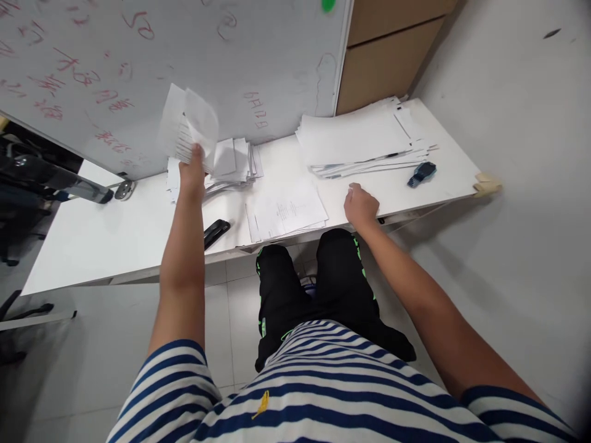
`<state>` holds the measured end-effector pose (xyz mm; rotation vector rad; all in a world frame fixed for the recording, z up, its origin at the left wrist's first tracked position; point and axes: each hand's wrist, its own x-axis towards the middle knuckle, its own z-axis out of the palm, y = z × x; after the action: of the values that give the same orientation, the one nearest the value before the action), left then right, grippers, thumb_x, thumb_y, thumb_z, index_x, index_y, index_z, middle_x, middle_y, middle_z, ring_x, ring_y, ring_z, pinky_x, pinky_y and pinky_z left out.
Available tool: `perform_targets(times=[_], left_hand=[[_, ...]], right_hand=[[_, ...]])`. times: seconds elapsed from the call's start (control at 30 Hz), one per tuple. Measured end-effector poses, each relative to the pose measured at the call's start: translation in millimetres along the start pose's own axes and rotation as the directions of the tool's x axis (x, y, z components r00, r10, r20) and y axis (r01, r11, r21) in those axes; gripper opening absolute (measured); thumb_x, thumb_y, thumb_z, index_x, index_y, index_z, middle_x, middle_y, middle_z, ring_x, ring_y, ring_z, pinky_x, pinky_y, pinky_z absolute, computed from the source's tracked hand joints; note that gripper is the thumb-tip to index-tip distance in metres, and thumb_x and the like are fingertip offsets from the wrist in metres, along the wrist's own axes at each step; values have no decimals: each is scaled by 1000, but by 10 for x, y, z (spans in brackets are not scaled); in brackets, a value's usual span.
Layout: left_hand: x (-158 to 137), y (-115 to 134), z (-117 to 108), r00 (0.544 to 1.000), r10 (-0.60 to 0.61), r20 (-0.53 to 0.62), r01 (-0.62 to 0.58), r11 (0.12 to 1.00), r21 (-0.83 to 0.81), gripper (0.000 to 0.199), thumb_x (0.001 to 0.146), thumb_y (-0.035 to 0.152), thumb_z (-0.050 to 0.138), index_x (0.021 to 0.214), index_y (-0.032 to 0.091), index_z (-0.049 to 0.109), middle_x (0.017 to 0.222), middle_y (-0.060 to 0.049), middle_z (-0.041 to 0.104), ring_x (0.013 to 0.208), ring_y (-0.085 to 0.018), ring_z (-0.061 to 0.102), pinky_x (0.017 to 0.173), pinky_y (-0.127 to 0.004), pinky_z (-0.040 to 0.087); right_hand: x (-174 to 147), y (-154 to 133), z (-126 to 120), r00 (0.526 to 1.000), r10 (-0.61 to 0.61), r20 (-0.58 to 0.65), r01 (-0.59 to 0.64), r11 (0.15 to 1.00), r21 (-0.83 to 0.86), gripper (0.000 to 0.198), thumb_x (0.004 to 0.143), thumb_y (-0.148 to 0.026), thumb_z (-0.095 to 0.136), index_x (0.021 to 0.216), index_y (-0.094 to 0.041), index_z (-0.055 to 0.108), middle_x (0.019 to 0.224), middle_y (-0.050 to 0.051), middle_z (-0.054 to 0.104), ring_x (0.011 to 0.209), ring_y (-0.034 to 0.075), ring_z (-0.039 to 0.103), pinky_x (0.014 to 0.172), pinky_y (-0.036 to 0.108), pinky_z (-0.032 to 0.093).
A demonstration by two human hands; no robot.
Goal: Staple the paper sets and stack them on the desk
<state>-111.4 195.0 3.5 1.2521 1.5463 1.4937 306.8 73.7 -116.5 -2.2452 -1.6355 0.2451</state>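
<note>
My left hand (194, 166) grips a few sheets of paper (170, 129) by their lower edge, held up in front of the whiteboard and slightly blurred. Just behind and right of it lies a messy pile of papers (231, 163). My right hand (361, 204) rests on the desk near the front edge with its fingers curled closed; nothing shows in them. Between the hands is a small stack of printed sheets (289, 212). A black stapler (216, 232) lies to the left of that stack.
A large stack of paper (351, 141) sits at the back right of the white desk (92, 234), with a dark blue object (422, 174) beside it. A computer mouse (124, 190) lies at left. Behind stand a whiteboard (277, 61) and cardboard boxes (388, 67); a wall (521, 184) bounds the right.
</note>
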Motion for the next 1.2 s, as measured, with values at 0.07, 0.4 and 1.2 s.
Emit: perform_targets(times=[0.07,0.4,1.2], left_hand=[[-459,264,67,995,11,103,11,977,-213,65,98,60,53,152,26,44,156,-10,51,143,-25,51,118,-51,42],[-2528,313,498,890,-243,386,441,676,-590,62,98,67,46,139,24,64,144,-4,65,150,-29,43,124,-45,42],[-2731,120,-310,948,-148,282,266,854,-447,61,77,58,81,123,19,71,124,-12,75,121,-32,68,98,-42,59]], right_hand=[[10,14,-15,1000,6,-5,-5,997,72,43,102,-30,38,135,-16,61,112,18,75,100,32,69,86,41,47],[-870,-527,-542,815,-528,239,-190,147,971,88,77,-87,57,145,-32,53,140,7,66,126,28,64,98,43,56],[-1087,-734,-622,917,-334,217,-163,183,969,53,65,-52,90,103,-21,72,106,6,79,97,25,73,92,43,59]])
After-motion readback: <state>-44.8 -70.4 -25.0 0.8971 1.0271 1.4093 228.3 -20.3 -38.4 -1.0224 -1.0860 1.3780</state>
